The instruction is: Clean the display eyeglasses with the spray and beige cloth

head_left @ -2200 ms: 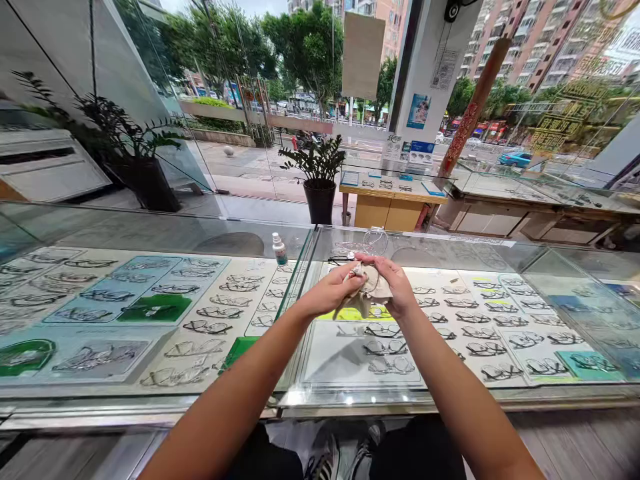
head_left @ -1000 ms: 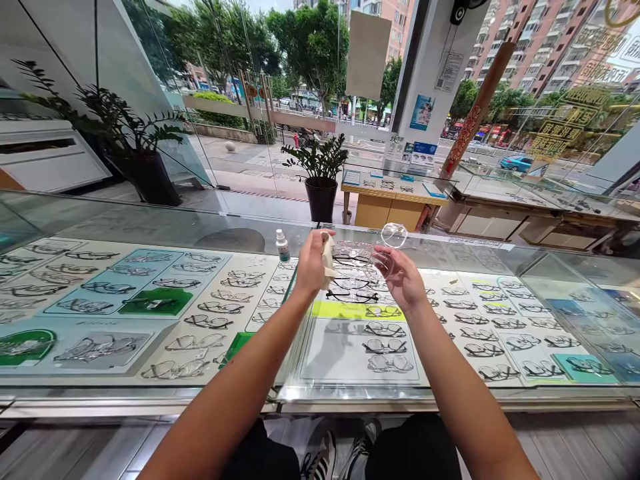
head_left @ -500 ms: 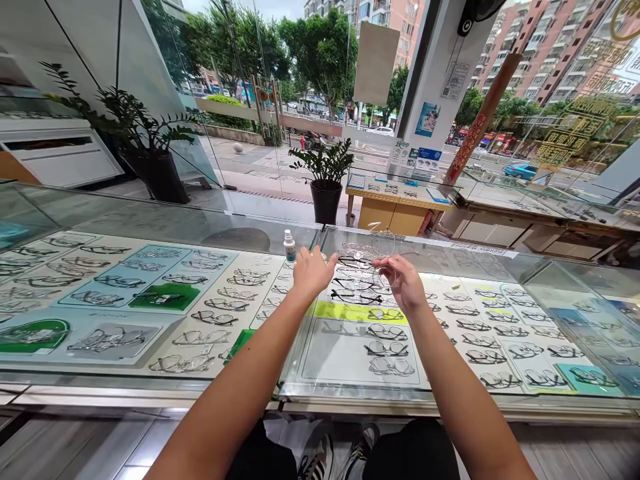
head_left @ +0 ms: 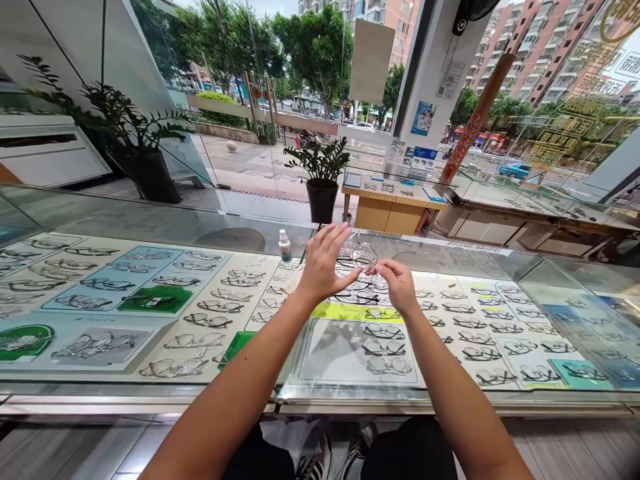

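"Glass-topped display counter runs across the front, with rows of spectacles laid out under it and trees outside."

"And the hands?"

"Right hand pinches a pair of clear glasses between thumb and forefinger, holding it above the counter."

"What's the left one doing?"

"Left hand is raised, its fingers spread and its thumb pointing toward the clear glasses. I can't tell whether the thumb touches the rim."

"Anything close by?"

"White-capped bottle, upright on the counter, just to the left of that hand. Beyond the counter stands a potted plant."
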Available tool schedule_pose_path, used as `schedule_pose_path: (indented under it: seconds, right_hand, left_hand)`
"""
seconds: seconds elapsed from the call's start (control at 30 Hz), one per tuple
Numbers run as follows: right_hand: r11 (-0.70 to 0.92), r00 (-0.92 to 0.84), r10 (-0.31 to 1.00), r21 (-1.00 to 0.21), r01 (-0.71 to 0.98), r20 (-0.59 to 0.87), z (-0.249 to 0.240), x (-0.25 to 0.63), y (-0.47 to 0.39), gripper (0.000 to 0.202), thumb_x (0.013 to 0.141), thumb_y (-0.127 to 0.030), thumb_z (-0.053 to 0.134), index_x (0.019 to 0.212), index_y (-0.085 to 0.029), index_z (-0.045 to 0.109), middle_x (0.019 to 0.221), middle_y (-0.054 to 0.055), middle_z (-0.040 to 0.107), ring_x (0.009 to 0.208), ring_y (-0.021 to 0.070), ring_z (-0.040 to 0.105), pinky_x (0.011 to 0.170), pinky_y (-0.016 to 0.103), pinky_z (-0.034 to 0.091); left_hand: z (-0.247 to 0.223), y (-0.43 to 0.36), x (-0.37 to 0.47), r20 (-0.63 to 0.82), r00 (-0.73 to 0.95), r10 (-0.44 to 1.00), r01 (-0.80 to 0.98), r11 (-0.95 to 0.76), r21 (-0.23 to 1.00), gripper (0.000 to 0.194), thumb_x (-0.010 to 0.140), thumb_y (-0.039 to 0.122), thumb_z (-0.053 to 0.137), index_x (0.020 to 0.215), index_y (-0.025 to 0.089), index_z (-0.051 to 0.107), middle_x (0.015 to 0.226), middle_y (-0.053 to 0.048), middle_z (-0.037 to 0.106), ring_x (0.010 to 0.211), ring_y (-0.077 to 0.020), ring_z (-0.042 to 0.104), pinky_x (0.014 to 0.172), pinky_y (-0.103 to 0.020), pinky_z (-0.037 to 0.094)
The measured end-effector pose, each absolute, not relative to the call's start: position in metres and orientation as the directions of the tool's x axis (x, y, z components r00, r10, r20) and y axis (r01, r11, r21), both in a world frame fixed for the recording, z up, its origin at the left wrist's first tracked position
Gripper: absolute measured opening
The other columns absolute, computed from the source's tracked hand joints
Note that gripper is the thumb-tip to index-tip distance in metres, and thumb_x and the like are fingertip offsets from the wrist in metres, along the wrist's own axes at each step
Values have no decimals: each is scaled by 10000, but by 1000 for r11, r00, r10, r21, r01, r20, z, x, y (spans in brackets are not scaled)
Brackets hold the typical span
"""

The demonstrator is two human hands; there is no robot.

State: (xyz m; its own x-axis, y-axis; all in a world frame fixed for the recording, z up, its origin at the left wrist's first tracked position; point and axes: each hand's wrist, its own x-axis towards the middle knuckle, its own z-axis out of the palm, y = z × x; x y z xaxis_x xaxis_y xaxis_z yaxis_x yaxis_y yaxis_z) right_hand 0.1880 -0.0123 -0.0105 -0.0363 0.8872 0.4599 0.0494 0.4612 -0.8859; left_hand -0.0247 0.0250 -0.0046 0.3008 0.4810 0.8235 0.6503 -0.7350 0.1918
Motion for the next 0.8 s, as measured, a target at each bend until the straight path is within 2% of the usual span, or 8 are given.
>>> schedule_pose_path:
  seconds: [0.2, 0.43, 0.57, 0.67, 0.8]
  right_hand:
    - [453, -54, 891, -890, 60, 450, -9, 192, -11, 272, 913, -366, 653, 699, -247, 772, 751, 34, 752, 787, 230, 638, 805, 371, 490]
    - [422, -117, 902, -906, 35, 416, -5, 199, -11, 288, 900, -377, 653, 681, -244, 783, 724, 41, 755, 712, 215, 605, 736, 365, 486]
    - [444, -191, 883, -895, 47, 428, 3, 205, -11, 331, 915, -474, 670, 743, -240, 831, 761, 52, 780, 734, 224, 612, 762, 375, 497]
    - [457, -227, 866, -890, -4, 445, 8, 209, -10, 452, 938, -598, 625, 819, -235, 866, 831, 73, 815, 769, 236, 635, 784, 383, 490]
    - [395, -223, 889, -916, -68, 399, 9, 214, -9, 614, 933, -745, 561, 809, -228, 869, 846, 87, 821, 788, 231, 659, 787, 365, 468]
  left_hand:
    - [-8, 26, -24, 797, 313, 516, 632, -740, 231, 703, 877, 573, 787, 1469, 227, 630, 1447, -151, 705, 1443, -393, 538, 1193, -517, 343]
    - [-8, 23, -25, 833, 309, 458, 631, -754, 181, 632, 849, 600, 809, 1364, 247, 706, 1319, -126, 765, 1291, -380, 620, 1113, -496, 374]
    - [-5, 19, -24, 866, 277, 416, 631, -758, 162, 588, 835, 599, 820, 1294, 244, 726, 1253, -116, 784, 1235, -370, 638, 1076, -486, 380]
    - [-4, 17, -21, 855, 231, 465, 636, -737, 229, 588, 837, 608, 813, 1281, 234, 723, 1231, -126, 783, 1241, -372, 633, 1080, -486, 368]
    - [-7, 15, -17, 809, 212, 548, 636, -706, 311, 600, 859, 632, 772, 1296, 226, 710, 1254, -136, 772, 1278, -375, 610, 1107, -491, 351]
